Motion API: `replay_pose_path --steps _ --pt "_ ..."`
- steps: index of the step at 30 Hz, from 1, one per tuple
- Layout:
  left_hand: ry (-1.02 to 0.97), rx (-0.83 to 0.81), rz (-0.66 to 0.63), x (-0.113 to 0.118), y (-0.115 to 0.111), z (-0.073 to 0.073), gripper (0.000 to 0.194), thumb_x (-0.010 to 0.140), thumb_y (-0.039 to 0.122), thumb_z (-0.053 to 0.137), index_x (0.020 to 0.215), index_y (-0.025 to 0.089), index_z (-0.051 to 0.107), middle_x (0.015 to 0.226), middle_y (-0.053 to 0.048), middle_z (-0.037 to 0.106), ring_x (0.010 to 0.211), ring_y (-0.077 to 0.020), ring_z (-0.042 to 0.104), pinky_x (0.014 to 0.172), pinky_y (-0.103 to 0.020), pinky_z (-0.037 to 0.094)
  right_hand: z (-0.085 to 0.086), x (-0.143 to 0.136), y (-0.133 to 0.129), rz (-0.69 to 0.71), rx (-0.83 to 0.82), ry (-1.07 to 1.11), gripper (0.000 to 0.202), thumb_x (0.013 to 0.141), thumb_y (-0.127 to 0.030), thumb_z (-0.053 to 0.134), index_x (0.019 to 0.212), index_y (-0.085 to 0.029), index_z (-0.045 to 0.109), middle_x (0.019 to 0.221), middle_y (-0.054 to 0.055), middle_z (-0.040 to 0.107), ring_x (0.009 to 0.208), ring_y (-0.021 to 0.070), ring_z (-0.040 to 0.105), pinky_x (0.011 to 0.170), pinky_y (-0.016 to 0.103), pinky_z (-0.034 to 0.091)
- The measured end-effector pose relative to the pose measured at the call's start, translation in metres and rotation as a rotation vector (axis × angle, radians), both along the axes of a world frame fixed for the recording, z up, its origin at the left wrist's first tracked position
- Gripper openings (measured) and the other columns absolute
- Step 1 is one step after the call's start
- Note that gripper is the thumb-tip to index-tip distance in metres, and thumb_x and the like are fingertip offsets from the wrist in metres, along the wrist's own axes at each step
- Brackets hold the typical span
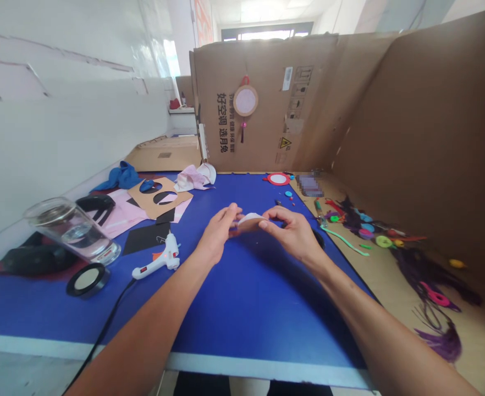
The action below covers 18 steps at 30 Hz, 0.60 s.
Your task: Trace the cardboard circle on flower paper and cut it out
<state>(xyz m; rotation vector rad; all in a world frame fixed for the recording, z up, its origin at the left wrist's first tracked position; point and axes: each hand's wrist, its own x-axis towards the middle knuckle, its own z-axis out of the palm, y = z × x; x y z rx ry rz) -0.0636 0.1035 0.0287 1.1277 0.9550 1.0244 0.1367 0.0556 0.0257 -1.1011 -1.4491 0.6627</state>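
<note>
A small round disc (pixel 251 223), brown like cardboard underneath with a white layer on top, is tilted above the blue table. My right hand (pixel 292 228) pinches its right edge between thumb and fingers. At the disc's left edge is my left hand (pixel 220 234), its fingers stretched out and slightly apart; whether they touch the rim is hard to see. Left of my forearm lies a white hot glue gun (pixel 158 261) with a lit red switch. Near the far edge rests a red-rimmed white disc (pixel 278 179).
On the left are a glass of water (pixel 75 234), a round black lid (pixel 86 279), black sheets (pixel 145 237) and a cardboard piece with round holes (pixel 145 202). Purple tassels (pixel 428 269) and coloured bits lie right. A round ornament (pixel 246 100) hangs on the cardboard wall (pixel 263 66).
</note>
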Motion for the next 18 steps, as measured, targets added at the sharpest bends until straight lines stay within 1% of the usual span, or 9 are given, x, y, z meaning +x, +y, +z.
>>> replay_pose_path --steps 1,2,3,5,8,10,13,15,18 --pt "-0.013 0.083 0.015 0.0 0.0 0.001 0.049 0.095 0.065 0.075 0.111 0.019 0.08 0.116 -0.013 0.082 0.1 -0.0213 0.075 0.083 -0.03 0.057 -0.001 0.0 0.0 0.005 -0.027 0.025 0.03 0.085 -0.054 0.086 0.082 -0.025 0.077 0.084 0.004 0.074 0.081 0.0249 0.065 0.08 0.038 0.053" --pt "-0.023 0.143 -0.008 0.0 -0.001 0.001 0.049 0.091 0.064 0.08 0.111 0.019 0.081 0.12 -0.013 0.081 0.106 -0.0224 0.074 0.089 -0.031 0.056 -0.002 0.0 0.001 0.014 -0.048 0.042 0.034 0.084 -0.057 0.087 0.083 -0.024 0.077 0.083 0.003 0.074 0.078 0.0237 0.064 0.075 0.036 0.052" --pt "-0.028 0.178 -0.053 0.0 -0.001 0.001 0.049 0.086 0.062 0.086 0.111 0.019 0.081 0.119 -0.012 0.082 0.108 -0.0231 0.073 0.092 -0.031 0.055 -0.002 0.0 0.001 0.022 -0.065 0.053 0.037 0.083 -0.059 0.087 0.083 -0.024 0.076 0.081 0.003 0.073 0.075 0.0225 0.063 0.071 0.035 0.051" --pt "-0.033 0.19 -0.131 0.001 -0.003 0.001 0.049 0.075 0.053 0.096 0.108 0.019 0.081 0.11 -0.009 0.082 0.101 -0.0223 0.073 0.092 -0.033 0.054 -0.004 0.0 0.001 0.035 -0.097 0.078 0.041 0.083 -0.062 0.087 0.084 -0.023 0.076 0.079 0.002 0.071 0.071 0.0204 0.061 0.066 0.033 0.05" --pt "-0.058 0.158 -0.147 0.001 -0.006 0.002 0.048 0.069 0.047 0.1 0.103 0.018 0.081 0.099 -0.006 0.081 0.091 -0.0199 0.072 0.087 -0.033 0.054 -0.005 -0.001 0.002 0.064 -0.14 0.15 0.046 0.079 -0.065 0.091 0.085 -0.022 0.076 0.079 0.002 0.071 0.07 0.0186 0.06 0.065 0.031 0.05" --pt "-0.106 0.093 -0.152 0.001 -0.007 0.003 0.052 0.067 0.045 0.102 0.107 0.02 0.079 0.102 -0.006 0.082 0.091 -0.0198 0.073 0.085 -0.033 0.054 -0.005 -0.002 0.002 0.084 -0.157 0.194 0.049 0.075 -0.067 0.094 0.084 -0.022 0.076 0.079 0.002 0.072 0.071 0.0184 0.061 0.066 0.03 0.051" --pt "-0.17 -0.034 -0.221 0.001 -0.009 0.005 0.059 0.064 0.042 0.105 0.112 0.02 0.079 0.111 -0.007 0.081 0.095 -0.0202 0.073 0.086 -0.034 0.055 -0.005 -0.002 0.003 0.095 -0.154 0.216 0.052 0.072 -0.068 0.095 0.084 -0.022 0.076 0.081 0.002 0.072 0.072 0.0184 0.062 0.068 0.031 0.053" --pt "-0.181 -0.08 -0.263 0.002 -0.01 0.005 0.058 0.063 0.043 0.105 0.11 0.018 0.081 0.108 -0.007 0.08 0.095 -0.02 0.072 0.087 -0.035 0.055 -0.004 -0.003 0.002 0.094 -0.152 0.224 0.051 0.072 -0.067 0.096 0.085 -0.022 0.076 0.08 0.002 0.072 0.072 0.0179 0.062 0.068 0.03 0.053" --pt "-0.231 -0.083 -0.236 0.004 -0.011 0.004 0.054 0.06 0.04 0.106 0.103 0.017 0.083 0.102 -0.006 0.079 0.093 -0.0191 0.071 0.088 -0.034 0.054 -0.004 -0.003 0.001 0.095 -0.166 0.228 0.048 0.074 -0.064 0.096 0.085 -0.021 0.077 0.078 0.001 0.071 0.071 0.0175 0.061 0.066 0.03 0.051"
